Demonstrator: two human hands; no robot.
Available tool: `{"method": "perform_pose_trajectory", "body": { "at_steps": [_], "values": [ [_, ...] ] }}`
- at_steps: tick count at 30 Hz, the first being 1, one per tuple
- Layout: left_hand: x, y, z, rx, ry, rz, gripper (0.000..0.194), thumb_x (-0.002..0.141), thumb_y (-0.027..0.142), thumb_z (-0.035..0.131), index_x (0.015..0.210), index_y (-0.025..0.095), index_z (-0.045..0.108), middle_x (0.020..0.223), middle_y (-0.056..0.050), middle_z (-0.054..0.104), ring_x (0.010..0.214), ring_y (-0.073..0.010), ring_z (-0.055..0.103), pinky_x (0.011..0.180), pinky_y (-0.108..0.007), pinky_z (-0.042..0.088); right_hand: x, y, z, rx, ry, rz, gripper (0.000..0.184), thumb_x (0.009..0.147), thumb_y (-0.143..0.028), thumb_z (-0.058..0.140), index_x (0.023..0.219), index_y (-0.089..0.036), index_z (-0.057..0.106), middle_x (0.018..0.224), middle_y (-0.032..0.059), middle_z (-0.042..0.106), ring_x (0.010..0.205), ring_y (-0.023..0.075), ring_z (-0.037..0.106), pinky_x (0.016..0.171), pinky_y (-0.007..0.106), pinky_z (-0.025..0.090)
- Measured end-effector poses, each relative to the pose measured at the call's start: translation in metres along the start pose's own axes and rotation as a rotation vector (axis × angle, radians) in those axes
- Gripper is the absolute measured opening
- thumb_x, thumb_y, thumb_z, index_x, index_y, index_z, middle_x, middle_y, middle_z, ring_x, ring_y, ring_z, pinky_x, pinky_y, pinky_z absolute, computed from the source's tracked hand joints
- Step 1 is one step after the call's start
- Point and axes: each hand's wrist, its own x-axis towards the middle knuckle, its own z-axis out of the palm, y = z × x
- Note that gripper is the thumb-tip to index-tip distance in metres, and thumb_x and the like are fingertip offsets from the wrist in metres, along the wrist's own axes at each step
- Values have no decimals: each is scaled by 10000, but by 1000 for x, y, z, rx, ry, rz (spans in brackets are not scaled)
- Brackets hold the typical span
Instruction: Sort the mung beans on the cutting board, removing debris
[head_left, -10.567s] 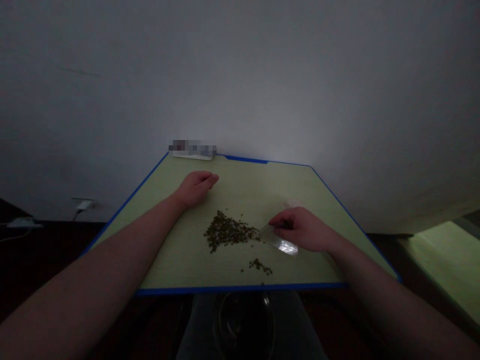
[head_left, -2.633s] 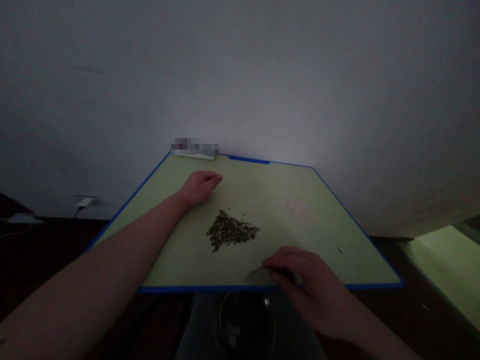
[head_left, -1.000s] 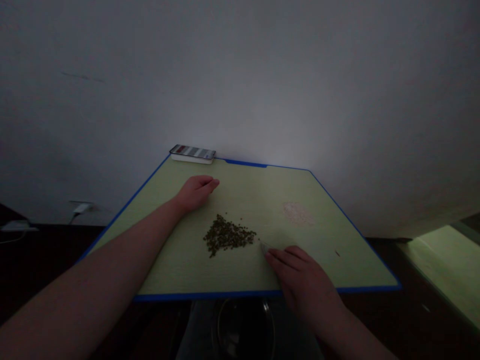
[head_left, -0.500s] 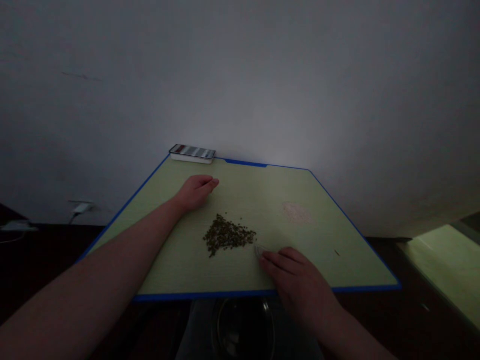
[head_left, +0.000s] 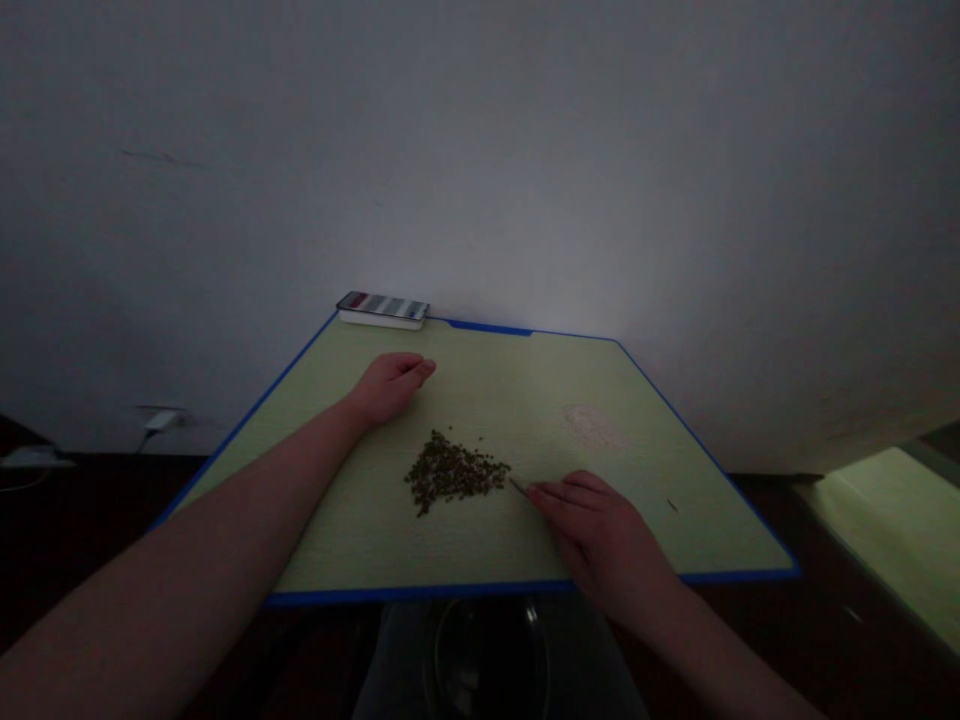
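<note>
A loose pile of small dark green-brown beans or seeds (head_left: 454,473) lies on the table, its right end trailing into a few single grains. Just past that end, my right hand (head_left: 600,530) is closed in a pinch on thin metal tweezers (head_left: 519,487). Their tips point left, close to the outermost grains; whether they grip one is too small to tell. My left hand (head_left: 391,386) rests on the tabletop beyond the pile, curled into a loose fist, with no object showing in it. A patch of pale, fine grains (head_left: 592,426) lies farther back on the right.
The pale table (head_left: 360,550) has blue edging and stands against a grey wall. A flat white box (head_left: 382,311) with a dark printed top sits at its back left corner. A small brown sliver (head_left: 672,505) lies at right. Below the front edge is a round glass-like vessel (head_left: 541,650).
My right hand has shifted slightly up and turned, so the tweezers point more directly at the pile and their prongs look closer together. My left hand stays in place.
</note>
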Motion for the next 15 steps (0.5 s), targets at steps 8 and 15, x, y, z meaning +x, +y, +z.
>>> {"method": "perform_pose_trajectory", "body": {
  "at_steps": [8,15],
  "values": [
    [1,-1,0,13,3,10,416,808,470,407,517,175,359,471,48,299,479,-82,302,482,-242,221,-7,-2,-1,36,-36,-56,433,764,-51,418,1147,-126,606,1077,100,668,865,203,571,777,380,478],
    [0,1,0,9,6,-3,410,804,466,413,518,176,363,470,50,298,475,-81,304,488,-242,224,-16,-8,-6,36,-81,-55,471,750,-34,410,1173,-135,591,1083,100,665,891,206,573,780,377,478]
  ]
}}
